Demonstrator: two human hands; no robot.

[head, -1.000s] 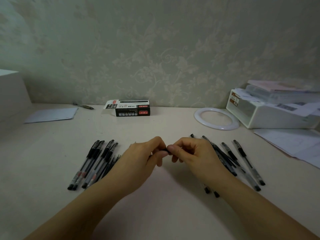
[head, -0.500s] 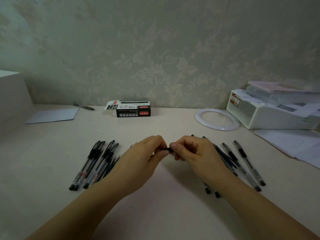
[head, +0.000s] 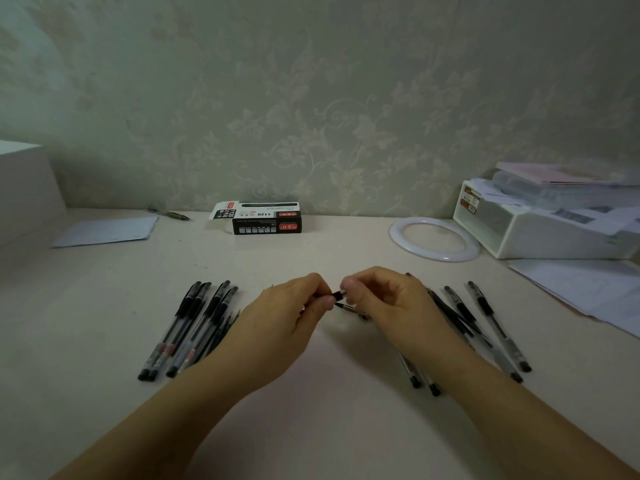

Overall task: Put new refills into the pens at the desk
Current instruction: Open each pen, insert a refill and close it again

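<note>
Your left hand (head: 287, 317) and right hand (head: 388, 303) meet over the middle of the bench (head: 311, 427). Each grip is narrow, fingers curled: the left pinches the dark end of a pen (head: 336, 296), and the right pinches the same pen from the other side, with a thin metal-tipped piece showing just below your fingertips. A row of pens (head: 194, 327) lies to your left on the bench, and more pens (head: 485, 323) lie scattered to your right. A black refill box (head: 265, 221) sits near the wall.
</note>
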